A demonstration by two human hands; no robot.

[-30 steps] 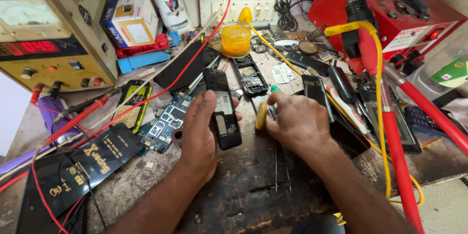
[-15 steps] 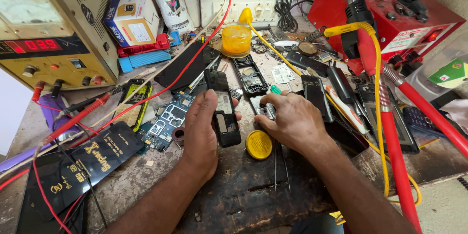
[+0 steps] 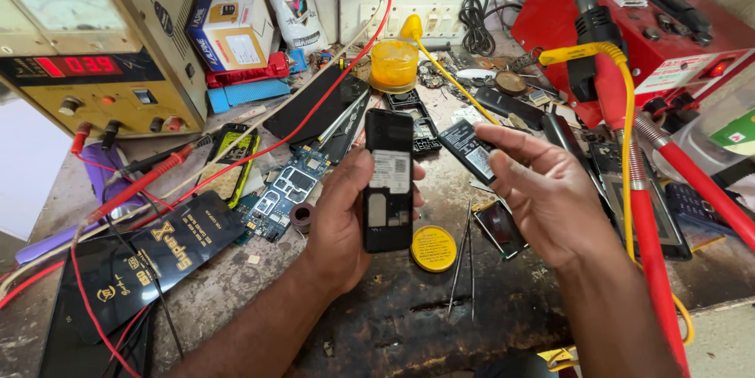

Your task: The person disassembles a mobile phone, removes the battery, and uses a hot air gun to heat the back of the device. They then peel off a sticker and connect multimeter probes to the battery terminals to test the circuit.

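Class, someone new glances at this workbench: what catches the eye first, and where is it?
At centre, the left hand holds an open-backed black phone upright, while the right hand pinches a small black battery beside it. A round yellow tin lies just below.

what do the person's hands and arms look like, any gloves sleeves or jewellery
Both are bare: the left hand and the right hand wear no gloves, and no rings, watch or bands show. Both forearms are uncovered to the picture's lower edge, so no sleeve shows.

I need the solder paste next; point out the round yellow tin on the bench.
The round yellow tin lies flat on the workbench, just right of the phone in the left hand, beside the tweezers.
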